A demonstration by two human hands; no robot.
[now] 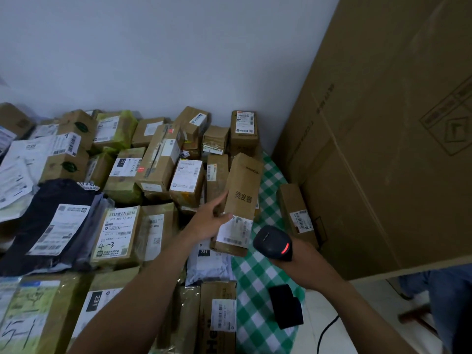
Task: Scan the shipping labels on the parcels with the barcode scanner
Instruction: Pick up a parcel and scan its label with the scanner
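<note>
Left hand [209, 222] grips the long brown parcel [244, 195] by its near end, its long axis running away from the person, so the shipping label [236, 232] lies just left of the barcode scanner [273, 242] gripped in the right hand [302, 263].

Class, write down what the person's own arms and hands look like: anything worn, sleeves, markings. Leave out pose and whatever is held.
The left hand and right hand are bare: no gloves, rings or watch show. The left arm and right arm are uncovered down to the picture's lower edge, so no sleeve is visible. No markings or straps.
</note>
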